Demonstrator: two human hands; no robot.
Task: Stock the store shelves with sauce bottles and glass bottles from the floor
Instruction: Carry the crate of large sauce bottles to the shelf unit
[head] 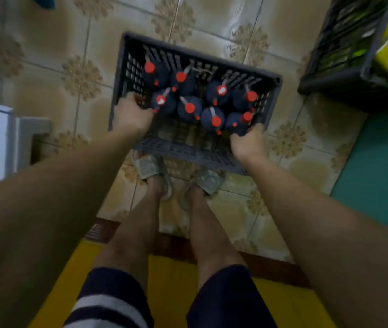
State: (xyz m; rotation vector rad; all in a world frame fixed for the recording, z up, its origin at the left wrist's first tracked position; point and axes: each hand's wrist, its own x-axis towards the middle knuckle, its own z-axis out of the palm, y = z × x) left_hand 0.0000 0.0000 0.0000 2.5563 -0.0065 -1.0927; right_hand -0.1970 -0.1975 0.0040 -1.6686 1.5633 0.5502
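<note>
Your left hand (131,114) and right hand (250,143) each grip a side rim of the crate (188,152); red-capped sauce bottles (189,110) stand inside.

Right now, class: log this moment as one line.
hands: left, right grip crate | load: red-capped bottles | shelving: not begun
</note>
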